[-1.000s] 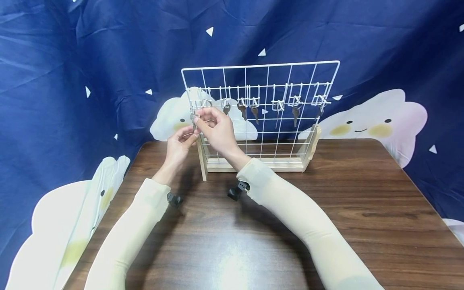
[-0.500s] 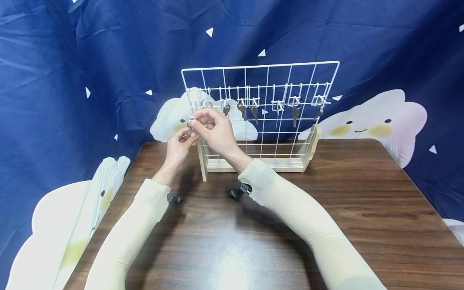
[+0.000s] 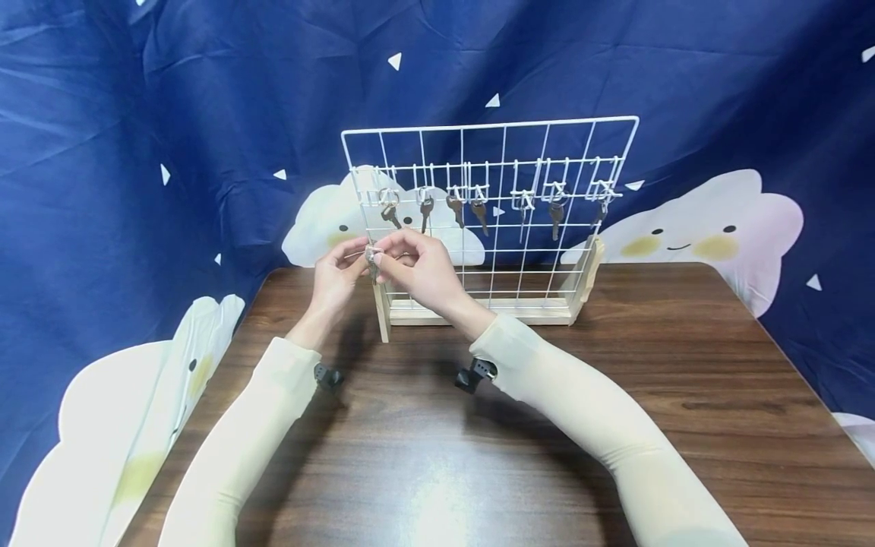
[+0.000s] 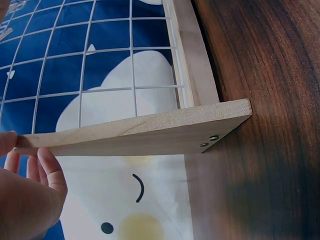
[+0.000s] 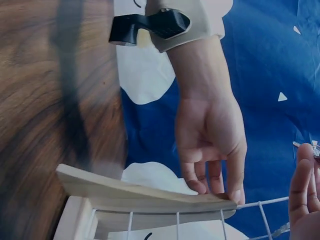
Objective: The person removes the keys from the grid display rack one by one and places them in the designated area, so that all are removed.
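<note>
A white wire grid rack [image 3: 492, 121] stands on wooden feet on the table. My left hand [image 3: 333, 285] pinches the upper end of its left wooden side panel [image 3: 381, 308]; the left wrist view has thumb and fingers on either side of the panel [image 4: 130, 132]. Close beside it, my right hand [image 3: 427, 270] pinches a small silver key [image 3: 372, 258] on a ring, in front of the grid's left edge. Fingers partly cover the key. In the right wrist view, metal [image 5: 315, 149] shows at the right fingertips.
Several keys hang from white wire hooks along the grid, among them a key at the left [image 3: 390, 213] and another toward the right [image 3: 557, 216]. A brown wooden table [image 3: 670, 365] lies below, with a blue cloud-patterned cloth [image 3: 239, 91] behind.
My right hand shifted slightly left with the key, then down and right, away from hook height. Hanging keys behind it came into view. The left hand stayed on the side panel.
</note>
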The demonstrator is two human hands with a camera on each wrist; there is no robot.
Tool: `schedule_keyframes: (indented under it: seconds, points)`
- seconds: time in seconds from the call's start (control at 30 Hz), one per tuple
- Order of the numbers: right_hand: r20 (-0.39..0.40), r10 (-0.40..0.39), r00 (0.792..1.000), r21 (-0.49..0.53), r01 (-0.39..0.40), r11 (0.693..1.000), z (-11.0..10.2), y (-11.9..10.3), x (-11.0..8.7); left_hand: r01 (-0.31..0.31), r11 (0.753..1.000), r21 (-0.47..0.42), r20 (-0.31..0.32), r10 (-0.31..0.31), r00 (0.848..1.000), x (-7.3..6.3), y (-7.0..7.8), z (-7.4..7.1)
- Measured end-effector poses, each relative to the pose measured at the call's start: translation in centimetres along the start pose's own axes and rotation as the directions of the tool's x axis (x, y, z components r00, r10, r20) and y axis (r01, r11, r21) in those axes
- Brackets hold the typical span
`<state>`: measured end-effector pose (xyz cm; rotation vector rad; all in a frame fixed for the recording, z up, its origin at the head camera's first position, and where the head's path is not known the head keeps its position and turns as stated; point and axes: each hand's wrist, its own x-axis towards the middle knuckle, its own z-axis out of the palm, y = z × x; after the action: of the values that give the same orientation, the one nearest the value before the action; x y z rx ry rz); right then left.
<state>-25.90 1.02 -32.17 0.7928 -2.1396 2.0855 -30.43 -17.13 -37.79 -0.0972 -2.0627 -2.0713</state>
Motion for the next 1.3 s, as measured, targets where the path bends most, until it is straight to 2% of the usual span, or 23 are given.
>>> schedule_keyframes:
  seconds: [0.2,0.4,0.67,0.97,1.17,1.3]
  points:
    - [0.008,0.047,0.999,0.03,-0.047,0.998,-0.8,0.8,-0.9,-0.005,1.0,0.0,0.003,0.005,1.0,-0.1,0.1,0.0]
    - [0.007,0.081,0.997,-0.057,-0.08,0.995,-1.7,1.8,-1.9,-0.013,1.0,-0.003,0.01,0.013,1.0,0.1,-0.1,-0.2]
    - [0.022,0.076,0.997,-0.132,-0.073,0.989,-2.8,3.0,-3.3,-0.017,1.0,0.018,0.013,0.016,1.0,0.2,-0.1,-0.1]
    - [0.04,0.167,0.985,-0.168,-0.159,0.973,-3.5,4.5,-5.0,-0.043,0.999,-0.018,0.006,0.043,0.999,0.1,-0.3,-0.2]
    - [0.049,0.221,0.974,-0.167,-0.21,0.963,-3.7,5.7,-5.9,-0.018,1.0,0.002,0.017,0.018,1.0,0.1,-0.1,-0.1]
    - [0.053,0.236,0.97,-0.206,-0.221,0.953,-3.9,6.5,-6.3,-0.011,1.0,0.014,0.016,0.011,1.0,0.1,-0.1,-0.2]
